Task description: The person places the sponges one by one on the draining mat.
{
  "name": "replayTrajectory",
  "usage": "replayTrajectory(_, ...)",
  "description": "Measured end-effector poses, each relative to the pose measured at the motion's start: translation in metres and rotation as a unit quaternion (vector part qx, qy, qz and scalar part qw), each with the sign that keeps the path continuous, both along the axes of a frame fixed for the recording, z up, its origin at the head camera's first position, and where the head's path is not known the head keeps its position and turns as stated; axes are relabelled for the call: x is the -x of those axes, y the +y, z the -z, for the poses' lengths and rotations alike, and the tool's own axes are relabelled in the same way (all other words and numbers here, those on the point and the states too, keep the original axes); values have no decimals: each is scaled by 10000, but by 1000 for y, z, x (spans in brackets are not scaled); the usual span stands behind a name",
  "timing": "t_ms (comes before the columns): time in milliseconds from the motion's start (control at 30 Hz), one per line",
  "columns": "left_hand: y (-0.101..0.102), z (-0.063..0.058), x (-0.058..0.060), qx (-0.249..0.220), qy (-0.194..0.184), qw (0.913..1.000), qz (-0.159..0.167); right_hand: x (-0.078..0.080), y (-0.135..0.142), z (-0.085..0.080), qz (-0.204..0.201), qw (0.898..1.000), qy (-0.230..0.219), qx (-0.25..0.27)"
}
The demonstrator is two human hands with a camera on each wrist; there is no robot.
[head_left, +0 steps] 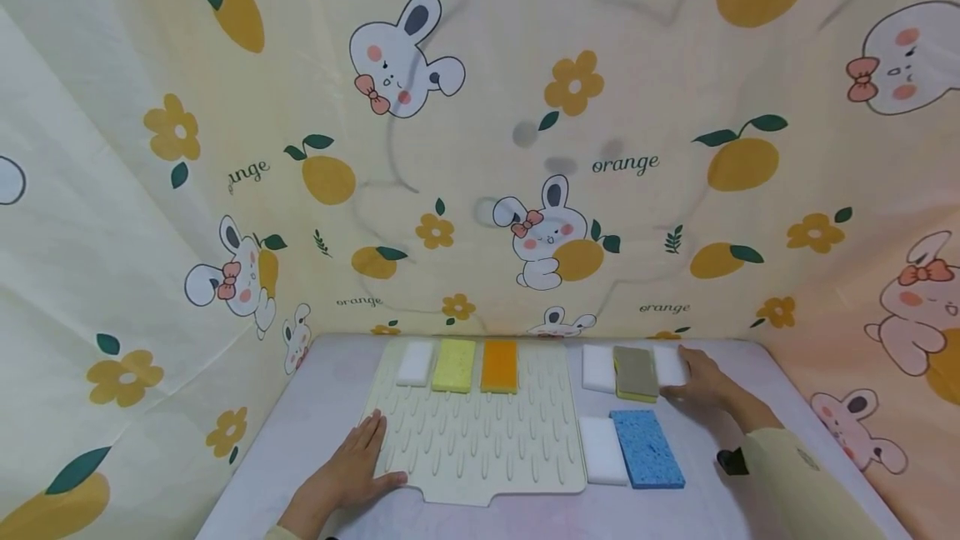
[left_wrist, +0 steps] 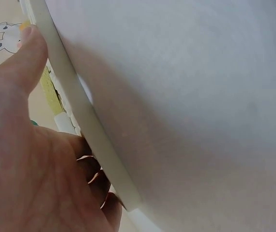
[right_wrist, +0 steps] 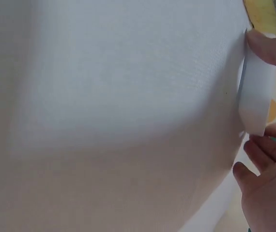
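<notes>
Left hand (head_left: 348, 461), fingers fairly straight, touches the ridged cream board (head_left: 536, 473). Right hand (head_left: 711, 382) pinches a white sponge (head_left: 668, 366) beside the grey-topped yellow sponge (head_left: 636, 373).

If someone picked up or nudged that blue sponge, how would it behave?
The blue sponge is probably light for its size, since its speckled surface looks porous. That texture also suggests it would squash somewhat when pinched. Lying flat on the table, it would likely slide rather than roll.
</notes>
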State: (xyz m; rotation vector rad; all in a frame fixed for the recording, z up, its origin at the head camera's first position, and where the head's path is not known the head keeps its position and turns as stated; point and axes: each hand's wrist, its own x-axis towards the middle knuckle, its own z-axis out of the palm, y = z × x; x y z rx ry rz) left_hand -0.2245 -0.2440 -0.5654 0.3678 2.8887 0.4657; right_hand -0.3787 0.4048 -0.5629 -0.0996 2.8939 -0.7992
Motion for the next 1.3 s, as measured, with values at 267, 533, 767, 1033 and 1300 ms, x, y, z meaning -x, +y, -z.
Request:
replayTrajectory(267, 1, -2, -1, 123, 22, 9998, -121, -7, 2, -4, 162, 9993, 321, 31)
replayTrajectory(533, 2, -4, -1, 143, 68, 9998, -84, -21, -9, -19, 131, 9974, 677, 201)
replayTrajectory(767, 0, -2, 1, 218, 104, 9997, -36, -32, -26, -26, -31, 9939, 1051, 338)
replayTrajectory(1033, -1, -2, 2, 164, 128, 9998, -4, -42, -57, -38, -49, 9944, 938, 482)
replayTrajectory(1300, -2, -4, 3, 172, 50, 9998, 28, -47, -86, -40, -275, 9960, 721, 447)
